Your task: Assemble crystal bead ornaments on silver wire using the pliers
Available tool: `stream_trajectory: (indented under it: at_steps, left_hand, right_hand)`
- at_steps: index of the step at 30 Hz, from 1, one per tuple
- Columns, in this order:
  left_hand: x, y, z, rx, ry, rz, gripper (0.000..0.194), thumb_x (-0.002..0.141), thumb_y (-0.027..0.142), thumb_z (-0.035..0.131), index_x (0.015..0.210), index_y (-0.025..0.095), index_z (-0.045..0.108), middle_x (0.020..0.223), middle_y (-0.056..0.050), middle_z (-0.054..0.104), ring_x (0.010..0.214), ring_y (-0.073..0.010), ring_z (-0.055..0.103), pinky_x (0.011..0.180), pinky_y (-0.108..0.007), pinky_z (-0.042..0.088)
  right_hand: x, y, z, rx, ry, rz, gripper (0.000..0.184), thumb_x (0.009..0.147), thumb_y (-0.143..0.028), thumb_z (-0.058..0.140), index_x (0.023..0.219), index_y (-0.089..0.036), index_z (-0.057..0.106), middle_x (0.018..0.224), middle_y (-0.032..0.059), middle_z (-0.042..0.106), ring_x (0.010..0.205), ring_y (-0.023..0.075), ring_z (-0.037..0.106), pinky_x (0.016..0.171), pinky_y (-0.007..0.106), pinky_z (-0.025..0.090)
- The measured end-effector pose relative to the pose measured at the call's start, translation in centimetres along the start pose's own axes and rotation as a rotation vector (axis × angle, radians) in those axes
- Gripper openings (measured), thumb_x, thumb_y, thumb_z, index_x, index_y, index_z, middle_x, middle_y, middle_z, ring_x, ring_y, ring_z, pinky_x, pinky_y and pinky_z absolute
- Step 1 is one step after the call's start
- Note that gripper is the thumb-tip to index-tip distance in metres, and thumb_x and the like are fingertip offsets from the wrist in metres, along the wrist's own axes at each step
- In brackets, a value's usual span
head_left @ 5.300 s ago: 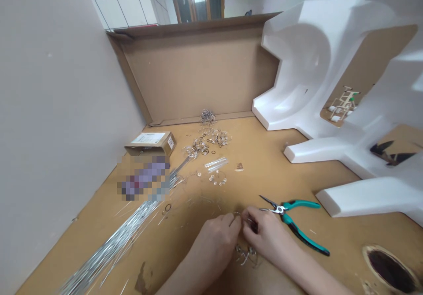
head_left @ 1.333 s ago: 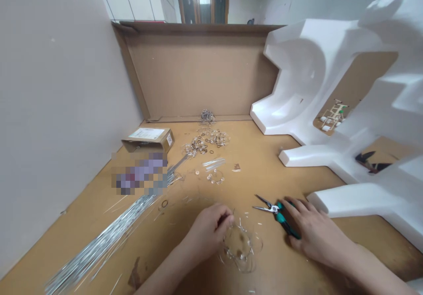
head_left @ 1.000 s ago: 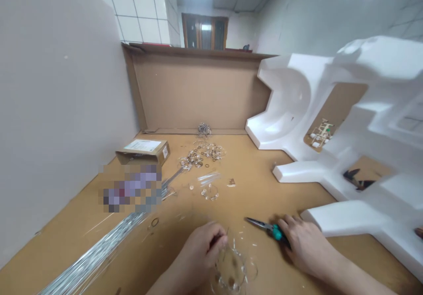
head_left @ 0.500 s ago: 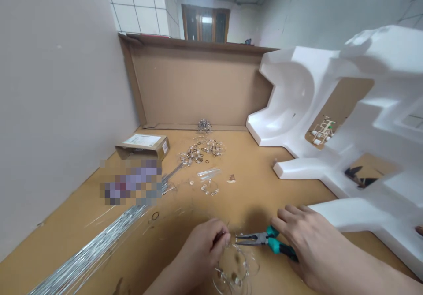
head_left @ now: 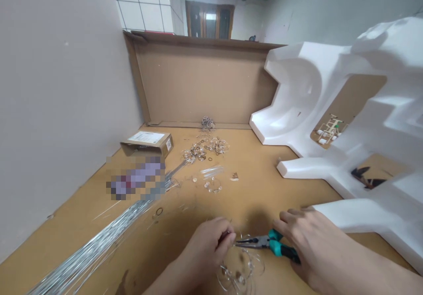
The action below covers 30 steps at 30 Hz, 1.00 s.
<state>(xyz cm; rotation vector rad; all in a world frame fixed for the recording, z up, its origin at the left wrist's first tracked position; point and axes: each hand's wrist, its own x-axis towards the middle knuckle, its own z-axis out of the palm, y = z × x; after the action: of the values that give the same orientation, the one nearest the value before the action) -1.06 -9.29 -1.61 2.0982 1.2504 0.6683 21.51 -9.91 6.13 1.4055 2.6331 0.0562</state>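
My right hand [head_left: 306,237] is wrapped round the green and black handles of long-nose pliers [head_left: 261,242]. The pliers' jaws point left and look nearly closed, their tips close to my left fingertips. Thumb and forefinger of my left hand [head_left: 211,244] are pinched together. What they hold is hidden, though thin wire shows near the fingertips. Below the pliers lies a tangle of wire rings with clear beads [head_left: 239,275]. A beaded wire ring [head_left: 213,185] rests farther up the table, beneath a small stack of clear sticks [head_left: 211,171].
A bundle of straight metal wires [head_left: 109,237] runs along the left side. Piles of wire rings [head_left: 205,148] lie near the back, beside an opened cardboard box [head_left: 148,143]. Large white foam packaging [head_left: 304,169] stands on the right. A cardboard panel [head_left: 205,79] closes off the back.
The pliers' jaws have come together from a wider gap, and their tips are nearer my left fingers. The whole view has shifted slightly.
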Motion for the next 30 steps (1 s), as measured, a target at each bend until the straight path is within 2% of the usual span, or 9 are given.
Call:
stream_trajectory:
  at_steps: [12,17,24,30]
  left_hand:
    - [0.1,0.2,0.0,-0.038,-0.016,-0.008,0.016,0.08,0.019,0.043,0.068,0.018,0.054,0.067,0.001,0.055,0.062,-0.0115,0.047,0.056,-0.02,0.032]
    - [0.5,-0.5,-0.2,-0.189,0.019,-0.058,0.012,0.077,0.02,0.049,0.07,0.017,0.057,0.068,0.001,0.053,0.06,-0.0104,0.046,0.055,-0.019,0.033]
    - [0.7,-0.7,-0.4,-0.246,0.038,-0.102,0.011,0.075,0.021,0.05,0.068,0.016,0.057,0.069,0.001,0.052,0.062,-0.0108,0.045,0.056,-0.02,0.035]
    - [0.7,-0.7,0.1,-0.39,0.06,-0.144,0.002,0.074,0.019,0.051,0.073,0.017,0.051,0.076,0.0,0.053,0.07,-0.0133,0.051,0.067,-0.024,0.041]
  right_hand:
    - [-0.3,-0.2,0.8,-0.047,-0.007,0.018,0.016,0.055,-0.014,0.044,0.065,-0.023,0.052,0.06,0.0043,0.057,0.051,0.0224,0.052,0.048,0.03,0.011]
    - [-0.6,0.0,0.5,0.018,-0.057,0.107,0.013,0.054,-0.013,0.046,0.061,-0.022,0.052,0.057,0.0038,0.058,0.052,0.0225,0.054,0.047,0.029,0.013]
    - [-1.4,0.4,0.6,0.15,-0.097,0.222,0.013,0.056,-0.01,0.045,0.057,-0.022,0.05,0.051,0.0011,0.056,0.048,0.0179,0.051,0.046,0.027,0.016]
    - [-2.3,0.9,2.1,0.248,-0.112,0.255,0.014,0.056,-0.01,0.044,0.06,-0.022,0.05,0.052,-0.0008,0.055,0.048,0.0163,0.049,0.046,0.026,0.02]
